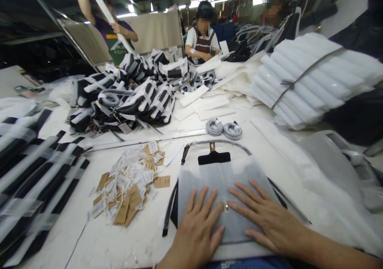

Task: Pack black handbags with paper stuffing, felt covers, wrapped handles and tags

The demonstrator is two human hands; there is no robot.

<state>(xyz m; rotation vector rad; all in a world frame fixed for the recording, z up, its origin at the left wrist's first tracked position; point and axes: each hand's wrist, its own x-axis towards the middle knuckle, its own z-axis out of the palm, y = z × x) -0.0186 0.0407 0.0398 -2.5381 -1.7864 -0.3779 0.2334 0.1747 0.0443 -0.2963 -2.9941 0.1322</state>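
Observation:
My left hand (pixel 196 229) lies flat with fingers spread on a sheet of white tissue paper (pixel 221 181) that covers a black bag (pixel 214 157). My right hand (pixel 266 215) rests flat beside it on the same sheet, fingers stretched out. Both hands hold nothing. A small metal piece (pixel 226 208) shows between the two hands. The bag's black tab and thin strap (pixel 218 142) stick out beyond the paper's far edge.
A heap of brown and white hang tags (pixel 131 185) lies left of the bag. Wrapped black bags are stacked at the left (pixel 36 181) and piled farther back (pixel 125 97). Two coiled straps (pixel 223 128), a tied white bundle (pixel 311 77) and other workers (pixel 203 33) sit beyond.

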